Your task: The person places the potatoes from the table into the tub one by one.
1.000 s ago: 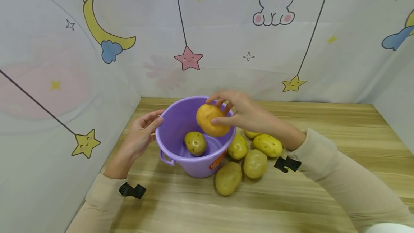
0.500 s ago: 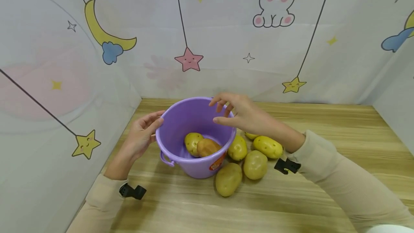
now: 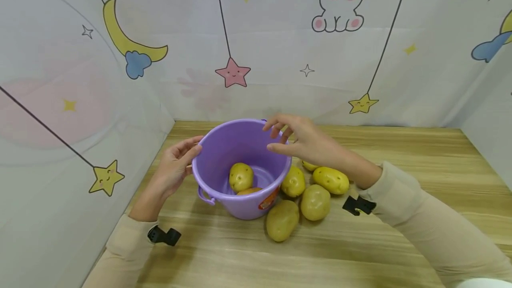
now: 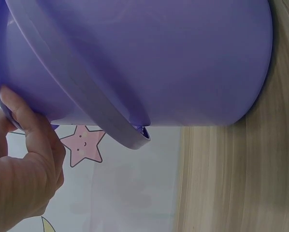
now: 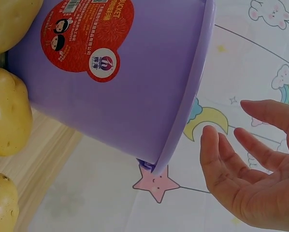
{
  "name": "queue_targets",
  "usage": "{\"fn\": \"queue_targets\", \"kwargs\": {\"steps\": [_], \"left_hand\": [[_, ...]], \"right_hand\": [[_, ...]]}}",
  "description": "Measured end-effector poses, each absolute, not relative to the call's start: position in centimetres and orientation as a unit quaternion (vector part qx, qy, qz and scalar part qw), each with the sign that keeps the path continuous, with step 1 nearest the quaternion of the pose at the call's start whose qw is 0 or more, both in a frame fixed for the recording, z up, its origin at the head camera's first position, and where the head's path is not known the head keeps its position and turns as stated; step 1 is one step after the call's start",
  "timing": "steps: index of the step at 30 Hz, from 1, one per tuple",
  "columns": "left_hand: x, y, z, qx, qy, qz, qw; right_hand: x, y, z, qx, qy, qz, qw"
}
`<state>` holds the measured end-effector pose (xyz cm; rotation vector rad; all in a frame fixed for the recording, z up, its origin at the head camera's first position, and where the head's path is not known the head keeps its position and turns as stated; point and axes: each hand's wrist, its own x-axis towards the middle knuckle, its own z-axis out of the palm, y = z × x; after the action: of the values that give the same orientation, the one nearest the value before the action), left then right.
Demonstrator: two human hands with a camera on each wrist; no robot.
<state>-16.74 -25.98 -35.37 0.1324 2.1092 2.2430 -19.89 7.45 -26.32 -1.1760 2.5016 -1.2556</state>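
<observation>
My left hand (image 3: pixel 174 166) grips the left rim of a purple plastic bucket (image 3: pixel 220 154), its thumb at the edge and its fingers on the outer side. In the left wrist view the bucket's handle (image 4: pixel 81 87) hangs down against the wall. Inside the bucket lie a yellow potato (image 3: pixel 241 177) and an orange-brown, potato-like lump (image 3: pixel 250 191), mostly hidden behind the near rim. Over the right rim my right hand (image 3: pixel 306 141) hovers with spread, bent fingers and nothing between them. The right wrist view shows the same hand (image 5: pixel 260 174) apart from the rim.
Several potatoes lie on the wooden table (image 3: pixel 224 257) to the bucket's right: one near the front (image 3: pixel 282 220), a round one (image 3: pixel 316 202) and a long yellow one (image 3: pixel 331 180) among them. A white cloth (image 3: pixel 272 34) with cartoon prints stands behind and at the sides.
My right hand has let go of the orange-brown lump, which dropped into the bucket and rolled toward the near wall. The hand then drew slightly right. My left hand has stayed put.
</observation>
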Motion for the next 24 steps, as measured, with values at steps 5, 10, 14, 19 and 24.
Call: {"fn": "queue_targets", "kwargs": {"steps": [5,10,14,19,24], "left_hand": [[-16.8,-26.1,-35.4,0.049,0.685,0.727,0.029],[-16.9,-26.2,-35.5,0.055,0.686,0.725,0.028],[-16.9,-26.2,-35.5,0.053,0.687,0.725,0.027],[-16.9,-26.2,-35.5,0.046,0.687,0.725,0.027],[-16.9,-26.1,-35.5,0.045,0.686,0.726,0.027]], "right_hand": [[-19.7,7.8,-26.3,-0.379,0.825,-0.416,0.055],[-19.6,8.4,-26.4,-0.361,0.832,-0.418,0.052],[-19.2,8.9,-26.5,-0.348,0.834,-0.424,0.05],[-18.7,9.5,-26.6,-0.34,0.831,-0.437,0.051],[-17.8,10.2,-26.6,-0.334,0.83,-0.445,0.051]]}}
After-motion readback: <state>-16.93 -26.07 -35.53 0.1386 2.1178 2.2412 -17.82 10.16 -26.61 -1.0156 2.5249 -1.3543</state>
